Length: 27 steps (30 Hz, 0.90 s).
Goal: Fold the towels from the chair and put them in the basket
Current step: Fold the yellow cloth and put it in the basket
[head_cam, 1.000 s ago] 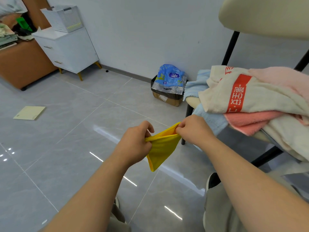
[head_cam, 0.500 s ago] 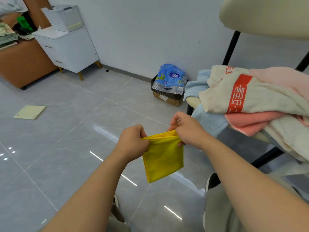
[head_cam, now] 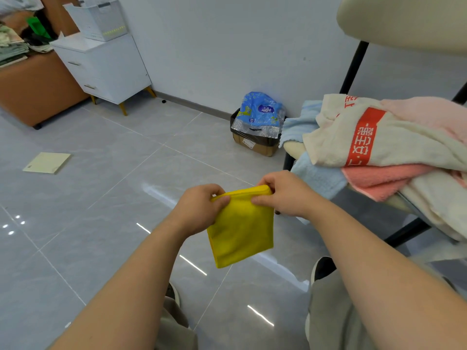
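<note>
Now | left hand (head_cam: 199,210), right hand (head_cam: 285,193) pinch folded yellow towel (head_cam: 242,231)

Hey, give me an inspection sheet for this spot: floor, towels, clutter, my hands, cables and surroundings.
Surface: grey tiled floor, glossy, glare streaks.
Job's things: folded yellow towel held in the air; loose towel pile on chair; white basket atop white cabinet.
Clutter: blue packet atop cardboard box by the wall; pale flat board on floor.
Grip: left hand and right hand each pinch the yellow towel's top edge.
Cables: nothing seen.
Surroundings: white wall; brown furniture far left.
</note>
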Each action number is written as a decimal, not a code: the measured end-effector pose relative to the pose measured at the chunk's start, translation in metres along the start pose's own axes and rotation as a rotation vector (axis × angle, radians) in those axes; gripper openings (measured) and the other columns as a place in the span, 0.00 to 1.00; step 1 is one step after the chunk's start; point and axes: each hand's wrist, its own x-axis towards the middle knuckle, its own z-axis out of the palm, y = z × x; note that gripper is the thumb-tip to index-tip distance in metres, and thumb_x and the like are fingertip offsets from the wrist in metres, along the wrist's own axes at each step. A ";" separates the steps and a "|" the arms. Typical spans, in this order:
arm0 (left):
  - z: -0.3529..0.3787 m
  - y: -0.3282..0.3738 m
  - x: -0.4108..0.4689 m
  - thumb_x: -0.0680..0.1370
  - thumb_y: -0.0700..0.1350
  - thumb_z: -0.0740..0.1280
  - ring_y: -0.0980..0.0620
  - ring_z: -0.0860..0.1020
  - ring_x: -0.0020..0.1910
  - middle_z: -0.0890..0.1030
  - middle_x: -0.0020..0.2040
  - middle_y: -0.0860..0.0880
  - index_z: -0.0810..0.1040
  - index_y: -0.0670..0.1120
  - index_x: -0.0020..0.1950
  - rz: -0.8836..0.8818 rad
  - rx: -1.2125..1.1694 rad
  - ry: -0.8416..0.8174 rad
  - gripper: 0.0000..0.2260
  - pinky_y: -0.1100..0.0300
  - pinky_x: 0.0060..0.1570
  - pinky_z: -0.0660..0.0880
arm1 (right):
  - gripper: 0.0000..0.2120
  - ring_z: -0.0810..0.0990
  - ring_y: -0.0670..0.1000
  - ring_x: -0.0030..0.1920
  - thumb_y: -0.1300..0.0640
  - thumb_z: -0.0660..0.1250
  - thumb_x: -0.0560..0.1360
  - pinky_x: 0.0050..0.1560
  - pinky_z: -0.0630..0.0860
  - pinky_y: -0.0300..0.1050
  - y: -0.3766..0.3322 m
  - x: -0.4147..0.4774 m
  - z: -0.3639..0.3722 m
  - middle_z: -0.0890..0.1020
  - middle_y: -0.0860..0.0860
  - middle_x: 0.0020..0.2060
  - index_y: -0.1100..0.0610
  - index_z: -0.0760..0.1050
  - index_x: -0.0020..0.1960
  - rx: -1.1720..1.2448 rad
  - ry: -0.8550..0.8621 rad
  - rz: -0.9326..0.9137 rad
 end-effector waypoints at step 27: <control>-0.021 -0.008 0.000 0.79 0.53 0.68 0.50 0.70 0.34 0.72 0.34 0.47 0.72 0.47 0.39 0.014 -0.345 0.229 0.14 0.53 0.35 0.67 | 0.18 0.81 0.51 0.43 0.39 0.68 0.77 0.47 0.78 0.54 -0.001 0.000 0.005 0.83 0.55 0.44 0.55 0.81 0.48 0.036 -0.187 -0.012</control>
